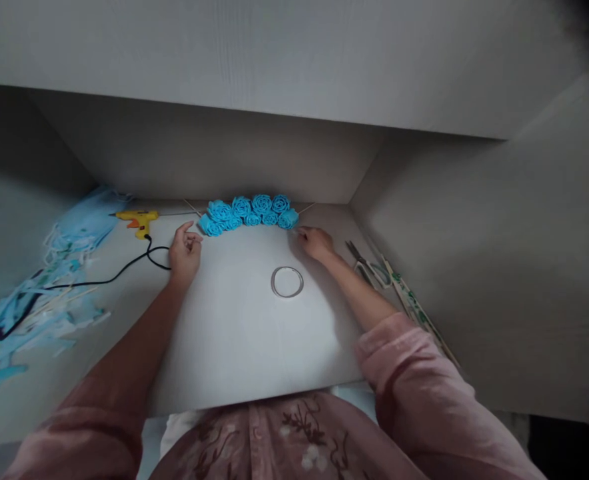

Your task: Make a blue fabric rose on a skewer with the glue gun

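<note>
Several blue roses (252, 212), made of rolled and crinkled material, lie in two rows at the back of the white work surface. Thin sticks show at both ends of the group. My left hand (184, 252) is beside the left end, fingers loosely bent and apart, with nothing seen in it. At the right end, my right hand (316, 243) has its fingertips pressed together close to the last rose (288, 219). Whatever those fingertips may hold is too small to make out. Nearer to me lies a roll of tape or ring (287, 283), flat on the surface.
A yellow glue gun (138, 221) with a black cord (109, 281) lies at the left. Beyond it are pale blue face masks (92, 217) and loose blue strips (24, 327). Scissors (367, 267) and thin sticks (419, 310) lie along the right wall. Grey panels enclose the space.
</note>
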Demonstrator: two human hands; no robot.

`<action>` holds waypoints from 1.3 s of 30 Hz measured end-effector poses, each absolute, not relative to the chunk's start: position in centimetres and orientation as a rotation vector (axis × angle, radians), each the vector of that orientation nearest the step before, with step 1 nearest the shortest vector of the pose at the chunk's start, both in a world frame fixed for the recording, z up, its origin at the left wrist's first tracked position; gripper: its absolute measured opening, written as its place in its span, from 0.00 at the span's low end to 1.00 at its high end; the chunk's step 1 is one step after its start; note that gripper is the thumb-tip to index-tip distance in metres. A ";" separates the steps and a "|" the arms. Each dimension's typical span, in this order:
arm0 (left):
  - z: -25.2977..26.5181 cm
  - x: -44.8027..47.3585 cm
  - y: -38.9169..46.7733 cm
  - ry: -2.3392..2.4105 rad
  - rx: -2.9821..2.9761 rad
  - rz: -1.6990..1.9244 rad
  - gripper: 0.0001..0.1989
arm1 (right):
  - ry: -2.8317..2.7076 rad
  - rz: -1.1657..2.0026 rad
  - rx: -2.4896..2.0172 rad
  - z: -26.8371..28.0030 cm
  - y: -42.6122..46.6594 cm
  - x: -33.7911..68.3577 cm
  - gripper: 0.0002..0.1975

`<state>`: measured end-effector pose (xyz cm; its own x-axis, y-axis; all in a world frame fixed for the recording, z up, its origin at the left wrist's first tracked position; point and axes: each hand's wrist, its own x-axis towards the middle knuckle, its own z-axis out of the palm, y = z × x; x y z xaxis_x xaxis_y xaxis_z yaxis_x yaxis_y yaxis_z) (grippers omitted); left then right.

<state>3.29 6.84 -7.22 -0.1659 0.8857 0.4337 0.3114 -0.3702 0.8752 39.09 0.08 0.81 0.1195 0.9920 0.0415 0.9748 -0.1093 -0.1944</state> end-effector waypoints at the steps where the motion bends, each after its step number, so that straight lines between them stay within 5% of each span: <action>1: -7.2 3.3 6.8 1.366 1.624 1.564 0.27 | -1.921 0.130 -2.214 1.1 0.2 39.5 0.23; 17: -7.0 3.6 6.5 1.396 1.630 1.559 0.27 | -2.018 0.057 -2.015 0.7 2.8 35.6 0.21; 23: -6.1 4.3 5.3 1.423 1.789 1.442 0.17 | -2.125 0.054 -2.003 -0.5 3.8 34.1 0.20; 30: -3.7 9.0 3.4 1.210 2.408 1.033 0.08 | -2.109 -0.032 -2.043 -0.8 4.7 33.9 0.20; 39: -0.3 14.9 6.5 1.629 2.712 0.465 0.16 | -2.072 -0.146 -2.048 -1.1 5.2 33.7 0.19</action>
<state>14.93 6.53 -0.31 0.4392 0.8553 0.2749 0.8717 -0.4798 0.1002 33.72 5.15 -1.11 -0.0014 0.9736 0.2282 0.9960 0.0216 -0.0863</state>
